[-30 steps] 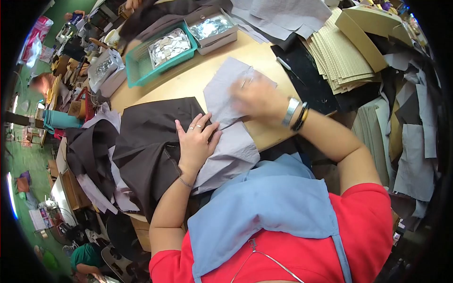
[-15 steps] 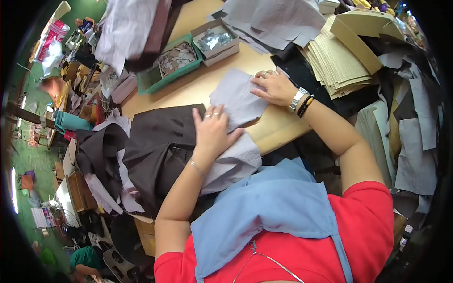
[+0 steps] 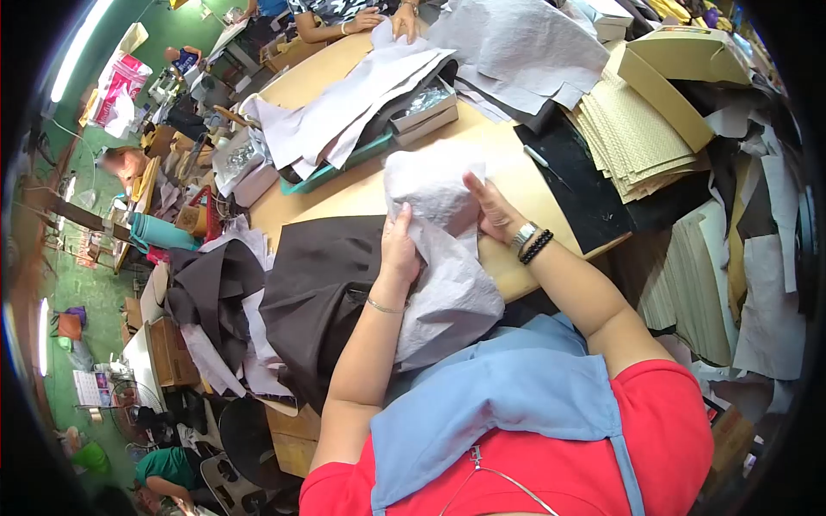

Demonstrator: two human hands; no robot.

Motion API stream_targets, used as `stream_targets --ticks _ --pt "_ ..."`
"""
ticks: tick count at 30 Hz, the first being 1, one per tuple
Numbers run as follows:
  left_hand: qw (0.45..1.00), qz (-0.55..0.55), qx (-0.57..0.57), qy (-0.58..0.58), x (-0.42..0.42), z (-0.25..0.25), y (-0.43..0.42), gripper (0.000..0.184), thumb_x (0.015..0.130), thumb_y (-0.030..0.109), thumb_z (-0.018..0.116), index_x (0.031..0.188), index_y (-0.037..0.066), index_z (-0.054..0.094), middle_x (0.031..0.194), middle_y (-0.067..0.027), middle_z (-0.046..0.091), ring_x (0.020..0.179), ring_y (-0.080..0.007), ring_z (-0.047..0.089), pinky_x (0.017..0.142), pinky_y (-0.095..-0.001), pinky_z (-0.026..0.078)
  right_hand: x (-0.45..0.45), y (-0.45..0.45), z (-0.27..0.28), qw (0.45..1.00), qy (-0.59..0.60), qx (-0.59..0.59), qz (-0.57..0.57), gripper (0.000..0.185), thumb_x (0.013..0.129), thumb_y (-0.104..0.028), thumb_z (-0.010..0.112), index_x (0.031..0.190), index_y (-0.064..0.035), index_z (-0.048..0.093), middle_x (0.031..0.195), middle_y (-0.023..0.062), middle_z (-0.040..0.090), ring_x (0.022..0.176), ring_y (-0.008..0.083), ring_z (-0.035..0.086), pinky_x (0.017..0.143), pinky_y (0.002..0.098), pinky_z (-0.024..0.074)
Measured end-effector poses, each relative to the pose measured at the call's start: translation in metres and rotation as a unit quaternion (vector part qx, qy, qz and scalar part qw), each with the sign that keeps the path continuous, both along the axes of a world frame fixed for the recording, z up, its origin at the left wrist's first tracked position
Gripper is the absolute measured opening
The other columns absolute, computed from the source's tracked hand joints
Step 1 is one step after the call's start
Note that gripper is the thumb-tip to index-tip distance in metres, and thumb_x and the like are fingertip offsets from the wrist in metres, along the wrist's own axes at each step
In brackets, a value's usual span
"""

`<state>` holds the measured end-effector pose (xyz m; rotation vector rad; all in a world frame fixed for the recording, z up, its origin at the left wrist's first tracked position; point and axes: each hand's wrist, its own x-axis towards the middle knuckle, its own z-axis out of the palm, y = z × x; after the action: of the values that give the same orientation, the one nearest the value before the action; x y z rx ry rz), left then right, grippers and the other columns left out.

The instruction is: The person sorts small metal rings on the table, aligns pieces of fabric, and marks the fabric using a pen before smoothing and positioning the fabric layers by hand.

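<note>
Both my hands are on a light grey fabric piece, which is raised and creased above the table's near edge. My left hand is closed on its lower left part, thumb on top and the other fingers mostly hidden beneath. At the right edge my right hand holds the fabric, its thumb pointing up and the other fingers partly hidden. More crumpled grey fabric hangs below my hands toward the blue apron. Dark brown fabric lies left of my left hand.
Grey sheets lie across a green basket and a small box. Cream textured sheets and a black mat with a pen-like tool are at right. Another person's hands rest at the far edge.
My hands were spread flat on the grey piece; now they have lifted and gripped it. The bundle hanging at upper left now lies over the basket and box. The view has shifted slightly.
</note>
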<state>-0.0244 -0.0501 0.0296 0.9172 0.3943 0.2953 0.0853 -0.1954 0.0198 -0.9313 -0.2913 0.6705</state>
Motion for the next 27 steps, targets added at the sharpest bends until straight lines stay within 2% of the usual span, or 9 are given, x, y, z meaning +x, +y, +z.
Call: stream_targets --ticks 3,7,13,16,18,20,21,23,27 --pt "0.999 -0.04 0.024 -0.003 0.0 0.004 0.002 0.047 0.096 0.02 0.059 0.136 0.0 0.044 0.128 -0.0113 0.057 0.115 -0.0211 0.056 0.097 -0.0359 0.045 0.0 0.015 -0.002 0.995 0.01 -0.097 -0.031 0.054 0.083 -0.025 0.078 0.125 -0.0014 0.055 0.12 0.0077 0.063 0.102 0.0141 0.063 0.084 0.0274 0.0521" --pt "0.999 -0.016 0.039 0.004 0.008 0.002 0.005 0.041 0.094 0.019 0.065 0.127 -0.003 0.054 0.119 -0.0097 0.063 0.105 -0.0164 0.061 0.092 -0.0305 0.047 -0.003 0.014 0.001 0.994 -0.063 -0.09 -0.019 0.023 0.089 -0.016 0.071 0.106 -0.0014 0.068 0.099 0.0055 0.071 0.09 0.0113 0.066 0.079 0.026 0.0535" --pt "0.992 0.037 0.12 0.013 0.006 -0.009 0.005 0.031 0.096 0.02 0.063 0.116 -0.003 0.063 0.108 -0.0058 0.068 0.093 -0.0108 0.061 0.082 -0.0251 0.048 0.001 0.013 -0.007 0.979 -0.179 -0.077 -0.066 0.024 0.09 -0.02 0.07 0.104 -0.001 0.068 0.092 0.0058 0.07 0.076 0.012 0.067 0.058 0.0283 0.0585" --pt "0.985 -0.014 0.169 0.012 0.0 -0.014 0.009 0.035 0.095 0.025 0.065 0.115 -0.003 0.062 0.1 -0.0006 0.067 0.085 -0.0066 0.058 0.075 -0.0217 0.046 0.001 0.005 0.008 0.988 -0.061 -0.128 -0.054 0.022 0.09 -0.021 0.07 0.101 -0.0019 0.068 0.087 0.0039 0.068 0.071 0.0117 0.065 0.048 0.0288 0.0571" --pt "0.905 -0.154 0.381 0.109 -0.019 0.014 0.009 0.039 0.09 0.027 0.069 0.116 0.0 0.06 0.111 -0.0069 0.066 0.094 -0.0166 0.063 0.082 -0.0296 0.049 0.012 0.008 -0.006 0.986 -0.057 -0.079 -0.137 0.018 0.09 -0.02 0.07 0.099 -0.0042 0.068 0.083 0.0018 0.067 0.065 0.0102 0.063 0.05 0.0271 0.054" --pt "0.636 -0.273 0.718 0.072 -0.05 0.068 0.008 0.063 0.078 0.034 0.078 0.125 0.001 0.053 0.106 -0.0146 0.066 0.097 -0.0293 0.065 0.084 -0.0362 0.05 0.018 0.01 -0.015 0.983 -0.022 -0.06 -0.175 0.015 0.092 -0.016 0.068 0.103 -0.0056 0.067 0.093 0.0014 0.068 0.08 0.0096 0.063 0.07 0.0262 0.0516" --pt "0.596 -0.233 0.765 0.074 -0.067 0.065 0.007 0.075 0.072 0.035 0.08 0.131 0.002 0.047 0.106 -0.0186 0.065 0.098 -0.0345 0.063 0.084 -0.0395 0.05 0.018 0.008 -0.019 0.981 -0.048 -0.065 -0.177 0.015 0.092 -0.014 0.068 0.105 -0.0059 0.067 0.099 0.0015 0.068 0.089 0.0099 0.063 0.078 0.0268 0.0503" --pt "0.576 -0.269 0.757 0.15 -0.082 0.073 0.006 0.092 0.069 0.021 0.077 0.146 0.008 0.027 0.107 -0.0231 0.062 0.096 -0.04 0.063 0.081 -0.043 0.052 0.022 0.008 -0.026 0.983 -0.035 -0.045 -0.173 0.021 0.091 -0.013 0.068 0.111 -0.0043 0.065 0.105 0.0021 0.067 0.094 0.0107 0.062 0.082 0.0268 0.0498" --pt "0.666 -0.258 0.688 0.128 -0.094 0.098 0.028 0.072 0.069 -0.006 0.056 0.137 0.015 0.049 0.1 -0.0195 0.065 0.093 -0.037 0.064 0.083 -0.0406 0.052 0.022 0.007 -0.012 0.988 -0.003 0.033 -0.152 0.037 0.098 -0.027 0.059 0.126 -0.0042 0.055 0.119 0.0072 0.062 0.107 0.0162 0.06 0.091 0.0321 0.0493"
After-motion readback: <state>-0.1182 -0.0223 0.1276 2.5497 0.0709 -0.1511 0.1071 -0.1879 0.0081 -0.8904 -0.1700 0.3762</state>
